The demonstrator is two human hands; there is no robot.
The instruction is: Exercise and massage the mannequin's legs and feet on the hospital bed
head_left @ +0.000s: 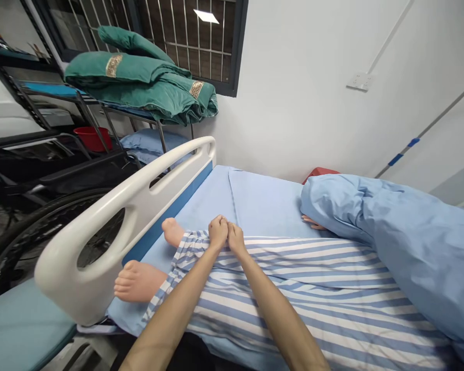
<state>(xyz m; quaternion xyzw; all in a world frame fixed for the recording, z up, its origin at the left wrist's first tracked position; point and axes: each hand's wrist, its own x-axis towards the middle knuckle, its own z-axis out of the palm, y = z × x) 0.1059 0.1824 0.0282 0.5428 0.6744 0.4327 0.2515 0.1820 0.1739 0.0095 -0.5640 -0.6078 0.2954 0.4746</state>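
Note:
A lying figure in blue-and-white striped trousers point(294, 278) fills the bed, and its bare feet point(137, 281) stick out at the left of the cuffs. My left hand point(218, 232) and my right hand point(235, 239) sit side by side on the upper trouser leg, knuckles up, fingers curled into the cloth. The two hands touch each other. A light blue blanket point(390, 237) covers the far side of the figure, with a few fingers point(313, 222) showing at its edge. The figure's upper body is hidden.
A white bed rail point(100, 226) runs along the left side of the light blue mattress. Beyond it stand a black wheelchair wheel point(34, 247), a metal shelf with green folded bedding point(139, 77), a red basin point(93, 138) and a blue pillow point(147, 144). A white wall lies behind.

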